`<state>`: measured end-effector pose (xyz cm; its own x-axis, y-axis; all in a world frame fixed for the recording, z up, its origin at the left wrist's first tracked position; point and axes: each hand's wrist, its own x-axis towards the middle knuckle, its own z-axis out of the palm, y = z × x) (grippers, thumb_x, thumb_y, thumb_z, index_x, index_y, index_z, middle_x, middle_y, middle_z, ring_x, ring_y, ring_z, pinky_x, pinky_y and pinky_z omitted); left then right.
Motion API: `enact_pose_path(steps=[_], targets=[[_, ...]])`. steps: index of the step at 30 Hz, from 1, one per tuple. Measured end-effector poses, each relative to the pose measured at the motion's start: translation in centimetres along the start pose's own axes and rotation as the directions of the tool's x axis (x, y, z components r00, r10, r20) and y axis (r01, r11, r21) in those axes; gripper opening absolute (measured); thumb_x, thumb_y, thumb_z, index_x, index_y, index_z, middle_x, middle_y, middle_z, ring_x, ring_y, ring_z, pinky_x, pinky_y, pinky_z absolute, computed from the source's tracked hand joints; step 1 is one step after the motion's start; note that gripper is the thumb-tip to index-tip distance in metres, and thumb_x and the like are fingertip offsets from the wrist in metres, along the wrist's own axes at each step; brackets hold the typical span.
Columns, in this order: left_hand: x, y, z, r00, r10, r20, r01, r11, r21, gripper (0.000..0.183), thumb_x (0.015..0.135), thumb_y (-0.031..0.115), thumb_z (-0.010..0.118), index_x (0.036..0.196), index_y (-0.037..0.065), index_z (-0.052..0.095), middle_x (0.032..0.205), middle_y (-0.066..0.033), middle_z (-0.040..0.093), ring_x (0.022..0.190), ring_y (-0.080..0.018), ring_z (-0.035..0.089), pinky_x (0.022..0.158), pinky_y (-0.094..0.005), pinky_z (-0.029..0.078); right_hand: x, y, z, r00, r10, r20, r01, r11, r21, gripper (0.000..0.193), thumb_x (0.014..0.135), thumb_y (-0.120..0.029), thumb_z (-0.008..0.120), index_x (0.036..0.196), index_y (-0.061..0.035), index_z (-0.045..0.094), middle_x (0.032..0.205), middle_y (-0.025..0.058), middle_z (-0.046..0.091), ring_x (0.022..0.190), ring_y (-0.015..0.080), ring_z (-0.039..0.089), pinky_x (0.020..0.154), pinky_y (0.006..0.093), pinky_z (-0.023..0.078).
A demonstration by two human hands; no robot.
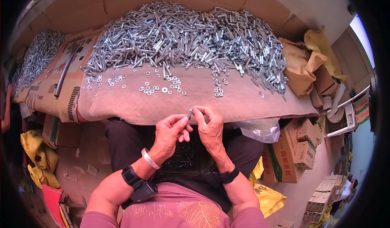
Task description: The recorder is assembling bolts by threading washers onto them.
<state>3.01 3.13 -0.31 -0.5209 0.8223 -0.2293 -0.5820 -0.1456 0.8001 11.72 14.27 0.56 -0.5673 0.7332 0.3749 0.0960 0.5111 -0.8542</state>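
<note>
Just past the table's front edge, a small metal bolt [190, 113] stands between my two hands. My left hand [172, 131] pinches it between thumb and forefinger, with the other fingers curled. From the right, my right hand [209, 126] closes its thumb and fingertips on the bolt's upper end; any small part inside that pinch is hidden. Loose washers [150, 90] lie in clusters on the cloth-covered table [122, 106] beyond my hands. Behind them rises a large heap of metal bolts and sleeves [183, 37]. Below my hands, a dark container [178, 157] in my lap holds several metal pieces.
A second bolt heap [40, 55] and a dark metal rod [65, 75] are at the left. Brown sacking [302, 65] lies at the table's right end. A clear plastic bag [260, 129] hangs by my right knee, above cardboard boxes [290, 155]. Yellow sacks [38, 155] flank me.
</note>
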Motion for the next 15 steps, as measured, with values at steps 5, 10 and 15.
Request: enact_pose_path(steps=[5,10,15], targets=[[0.17,0.11,0.05,1.000,-0.023,0.019,0.023,0.999,-0.039,0.024,0.093,0.014,0.059,0.107,-0.006,0.060,0.075,-0.0112,0.065,0.052,-0.0115,0.059,0.043,-0.0174,0.041,0.45,0.04,0.02,0.948,-0.317,-0.043,0.296,0.920,-0.256,0.008,0.085,-0.007,0.064,0.089,-0.0011,0.066,0.078,0.0099,0.064,0.071,0.0260,0.061,0.066,0.0351,0.046],[0.46,0.05,-0.26,0.997,-0.056,0.057,0.059,0.997,-0.052,0.025,0.095,0.017,0.058,0.107,-0.004,0.059,0.077,-0.0105,0.064,0.052,-0.0101,0.057,0.044,-0.0168,0.038,0.14,0.14,0.10,0.966,0.255,0.030,-0.255,0.938,0.235,0.012,0.089,-0.010,0.063,0.095,0.0001,0.067,0.082,0.0054,0.067,0.073,0.0135,0.063,0.065,0.0268,0.048],[0.68,-0.18,-0.22,0.992,-0.099,0.073,0.106,0.990,-0.098,0.025,0.094,0.018,0.059,0.108,-0.004,0.059,0.078,-0.0108,0.064,0.052,-0.0103,0.056,0.045,-0.0167,0.038,0.33,0.13,-0.30,0.975,0.211,0.070,-0.220,0.955,0.196,0.016,0.090,-0.012,0.064,0.098,0.0015,0.067,0.085,0.0048,0.067,0.076,0.0087,0.061,0.067,0.0231,0.048]])
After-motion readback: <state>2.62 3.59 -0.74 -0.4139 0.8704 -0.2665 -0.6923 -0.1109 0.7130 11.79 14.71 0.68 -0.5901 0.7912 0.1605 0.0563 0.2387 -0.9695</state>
